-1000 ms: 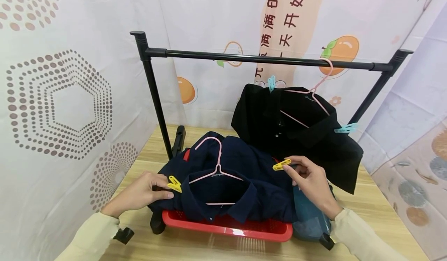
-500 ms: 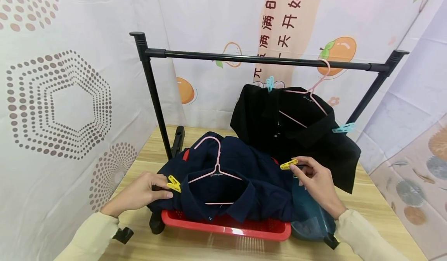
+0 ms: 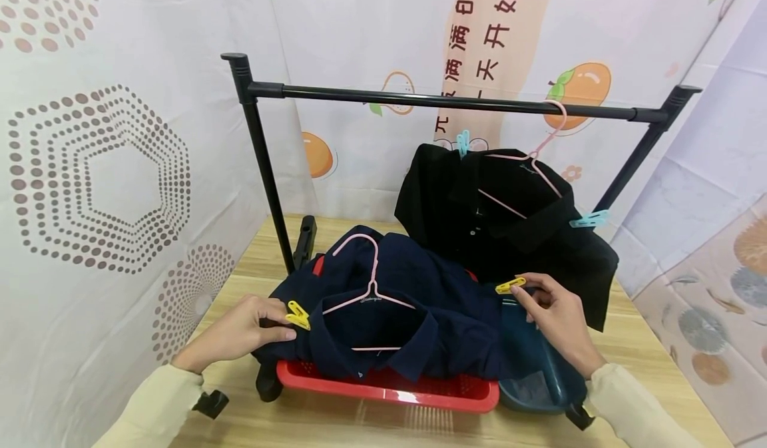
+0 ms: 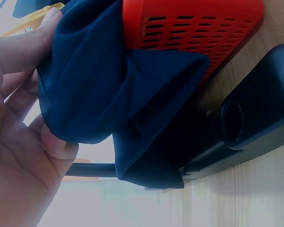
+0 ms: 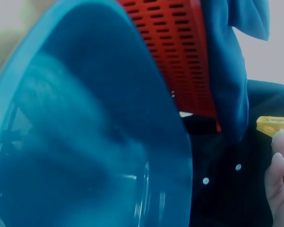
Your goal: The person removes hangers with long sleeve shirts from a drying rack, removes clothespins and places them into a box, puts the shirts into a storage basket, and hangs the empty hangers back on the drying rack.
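In the head view a navy collared shirt lies over a red basket, with a pink hanger inside its collar. My left hand grips the shirt's left shoulder; the left wrist view has the navy fabric hanging between its fingers. A yellow clothespin sits at that shoulder, by the fingertips. To the right, my right hand pinches another yellow clothespin above a blue basin. In the right wrist view this clothespin shows at the right edge.
Across the back runs a black rack's rail. A black shirt hangs from it at the right on a pink hanger, with light blue clothespins on its shoulders. The rack's black foot stands behind the basket's left end.
My right hand has moved right with its yellow clothespin, away from the navy shirt and over the basin, which shows more now. The left hand stays at the shirt's shoulder.
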`<act>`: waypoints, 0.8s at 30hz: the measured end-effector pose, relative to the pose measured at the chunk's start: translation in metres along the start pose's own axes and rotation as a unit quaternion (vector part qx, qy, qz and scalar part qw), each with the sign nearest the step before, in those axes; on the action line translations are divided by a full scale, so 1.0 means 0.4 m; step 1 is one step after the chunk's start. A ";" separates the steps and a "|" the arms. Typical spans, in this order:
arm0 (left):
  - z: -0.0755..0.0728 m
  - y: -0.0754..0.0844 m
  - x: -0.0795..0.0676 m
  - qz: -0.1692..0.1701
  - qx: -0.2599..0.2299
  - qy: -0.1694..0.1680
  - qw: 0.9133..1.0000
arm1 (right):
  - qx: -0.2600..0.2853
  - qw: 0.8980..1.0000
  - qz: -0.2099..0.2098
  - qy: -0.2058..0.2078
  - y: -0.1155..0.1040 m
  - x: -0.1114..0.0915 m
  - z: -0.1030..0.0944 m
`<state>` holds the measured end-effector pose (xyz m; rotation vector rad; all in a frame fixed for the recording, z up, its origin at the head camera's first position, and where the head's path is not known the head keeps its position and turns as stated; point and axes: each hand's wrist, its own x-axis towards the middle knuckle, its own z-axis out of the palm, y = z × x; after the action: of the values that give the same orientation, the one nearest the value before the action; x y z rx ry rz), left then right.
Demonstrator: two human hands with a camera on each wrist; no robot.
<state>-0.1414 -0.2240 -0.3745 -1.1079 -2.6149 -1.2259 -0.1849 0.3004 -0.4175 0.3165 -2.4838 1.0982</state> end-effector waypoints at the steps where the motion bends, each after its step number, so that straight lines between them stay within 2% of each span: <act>1: 0.000 0.000 0.000 0.001 0.001 0.001 1.000 | -0.003 1.000 0.002 0.000 0.004 -0.001 -0.002; 10: 0.001 0.000 0.000 0.000 -0.006 -0.001 1.000 | -0.022 0.999 0.024 -0.004 0.032 -0.011 -0.016; 24: 0.001 0.006 -0.001 0.005 0.002 0.004 1.000 | -0.065 0.996 0.038 -0.038 0.081 -0.023 -0.031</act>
<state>-0.1394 -0.2229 -0.3733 -1.1129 -2.6010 -1.2212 -0.1851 0.3316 -0.4351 0.2305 -2.6396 0.9658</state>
